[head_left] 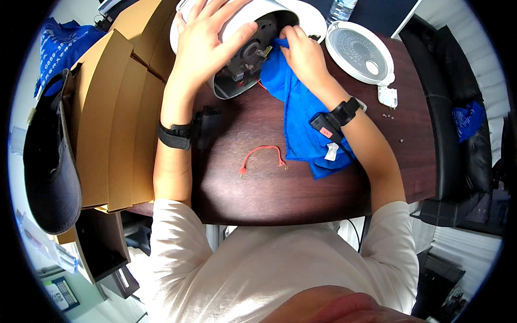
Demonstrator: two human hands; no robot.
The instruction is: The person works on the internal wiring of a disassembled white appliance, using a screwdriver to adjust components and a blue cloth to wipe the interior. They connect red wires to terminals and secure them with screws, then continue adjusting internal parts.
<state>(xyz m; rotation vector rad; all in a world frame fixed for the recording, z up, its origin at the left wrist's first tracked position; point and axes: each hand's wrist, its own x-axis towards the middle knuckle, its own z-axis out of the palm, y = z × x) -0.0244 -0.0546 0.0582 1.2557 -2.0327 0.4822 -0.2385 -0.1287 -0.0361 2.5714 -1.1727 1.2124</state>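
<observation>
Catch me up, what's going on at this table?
A person has the left hand spread on a white appliance housing, its dark interior exposed. The right hand grips a blue cloth at the opening. A loose red wire lies on the table, and a round white-rimmed lid sits to the right.

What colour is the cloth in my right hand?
The cloth is bright blue, showing best in the head view.
</observation>
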